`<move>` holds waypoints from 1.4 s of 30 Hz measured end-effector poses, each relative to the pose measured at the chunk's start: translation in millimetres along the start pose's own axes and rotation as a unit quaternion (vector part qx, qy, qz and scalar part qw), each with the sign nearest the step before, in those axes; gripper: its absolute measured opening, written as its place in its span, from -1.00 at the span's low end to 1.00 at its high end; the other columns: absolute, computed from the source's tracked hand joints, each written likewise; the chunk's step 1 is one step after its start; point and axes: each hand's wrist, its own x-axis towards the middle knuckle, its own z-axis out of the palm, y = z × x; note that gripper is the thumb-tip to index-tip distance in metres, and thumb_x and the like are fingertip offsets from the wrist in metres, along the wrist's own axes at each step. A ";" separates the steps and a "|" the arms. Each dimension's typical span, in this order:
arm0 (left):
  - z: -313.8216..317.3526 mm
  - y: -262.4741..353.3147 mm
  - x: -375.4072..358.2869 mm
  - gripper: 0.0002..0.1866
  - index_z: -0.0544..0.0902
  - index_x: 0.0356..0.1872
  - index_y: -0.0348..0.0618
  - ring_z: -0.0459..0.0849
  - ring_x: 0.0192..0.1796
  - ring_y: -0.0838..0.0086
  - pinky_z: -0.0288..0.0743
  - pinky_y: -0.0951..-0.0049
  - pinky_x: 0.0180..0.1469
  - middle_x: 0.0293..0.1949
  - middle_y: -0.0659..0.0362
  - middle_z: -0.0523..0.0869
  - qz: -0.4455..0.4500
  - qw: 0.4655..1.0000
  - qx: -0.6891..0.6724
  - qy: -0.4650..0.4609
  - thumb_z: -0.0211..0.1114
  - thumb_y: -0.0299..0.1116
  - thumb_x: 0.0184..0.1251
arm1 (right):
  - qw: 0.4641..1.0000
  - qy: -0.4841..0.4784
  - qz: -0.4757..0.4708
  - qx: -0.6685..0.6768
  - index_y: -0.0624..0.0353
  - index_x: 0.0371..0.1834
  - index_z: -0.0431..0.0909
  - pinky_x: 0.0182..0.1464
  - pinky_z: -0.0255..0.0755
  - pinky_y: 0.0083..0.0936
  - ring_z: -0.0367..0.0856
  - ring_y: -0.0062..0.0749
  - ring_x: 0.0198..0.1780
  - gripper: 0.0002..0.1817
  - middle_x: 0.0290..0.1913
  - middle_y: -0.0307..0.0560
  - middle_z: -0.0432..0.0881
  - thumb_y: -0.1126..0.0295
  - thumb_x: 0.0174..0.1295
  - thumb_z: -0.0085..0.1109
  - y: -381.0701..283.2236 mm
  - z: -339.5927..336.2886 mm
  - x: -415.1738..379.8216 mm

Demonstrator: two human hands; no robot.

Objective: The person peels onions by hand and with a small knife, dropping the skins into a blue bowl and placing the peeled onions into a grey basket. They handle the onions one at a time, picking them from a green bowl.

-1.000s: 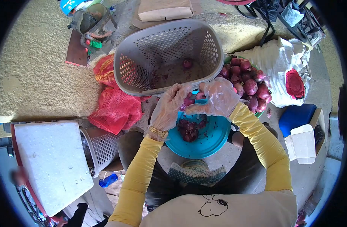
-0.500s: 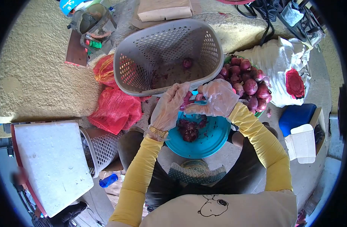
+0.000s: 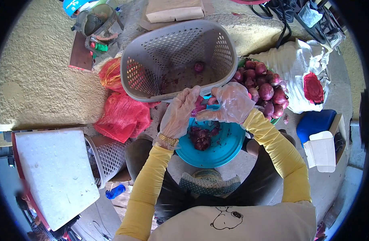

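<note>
My left hand (image 3: pixel 179 114), in a clear plastic glove, is closed around a red onion (image 3: pixel 199 107) held over the rim of a blue basin (image 3: pixel 228 154). My right hand (image 3: pixel 234 103), gloved the same way, meets it from the right with bent fingers, its thumb side reaching to the onion. What those fingers grip is hidden. Dark red onion skins (image 3: pixel 200 138) lie in the basin below. A heap of red onions (image 3: pixel 266 91) fills a green-rimmed container just right of my right hand.
Beyond my hands stands a grey perforated basket (image 3: pixel 132 80) with one onion (image 3: pixel 199 66) inside. Red mesh sacks (image 3: pixel 124 116) lie to the left, near a white foam box lid (image 3: pixel 56 172). On the right are a white sack (image 3: pixel 291 76) and an open carton (image 3: pixel 323 152).
My hands stay at nearly the same place above the basin, with only slight finger shifts around the onion. At the lower left edge, dark shapes beside the foam lid have moved.
</note>
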 end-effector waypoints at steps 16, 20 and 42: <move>-2.9 3.8 4.5 -0.41 0.40 0.59 0.06 0.58 0.20 0.25 0.53 0.35 0.24 0.30 0.05 0.57 -0.128 0.980 -0.152 -0.032 0.11 -0.54 0.58 | 0.999 -0.024 -0.018 0.010 0.09 -0.55 0.68 -0.43 0.50 -0.15 0.66 0.01 -0.55 -0.27 -0.65 -0.07 0.61 -0.47 0.04 0.43 1.3 12.3 -3.6; 2.5 -1.7 0.0 -0.50 0.51 0.46 -0.17 0.55 0.15 0.43 0.45 0.46 0.24 0.24 0.11 0.57 -0.147 0.968 -0.203 -0.006 0.07 -0.06 0.75 | 0.998 -0.011 -0.037 0.043 0.11 -0.57 0.67 -0.40 0.53 -0.14 0.68 0.04 -0.52 -0.23 -0.65 -0.02 0.61 -0.50 0.07 0.36 4.1 10.0 -2.2; -3.4 -7.0 -1.1 -0.14 0.25 0.65 -0.08 0.68 0.07 0.05 0.60 0.23 0.15 0.16 -0.03 0.71 -0.067 0.994 -0.079 -0.039 0.22 -0.71 0.28 | 0.995 -0.093 0.003 0.036 0.16 -0.33 0.73 -0.28 0.61 -0.11 0.77 0.08 -0.36 -0.15 -0.50 0.02 0.71 -0.58 0.06 0.29 0.2 4.5 -0.7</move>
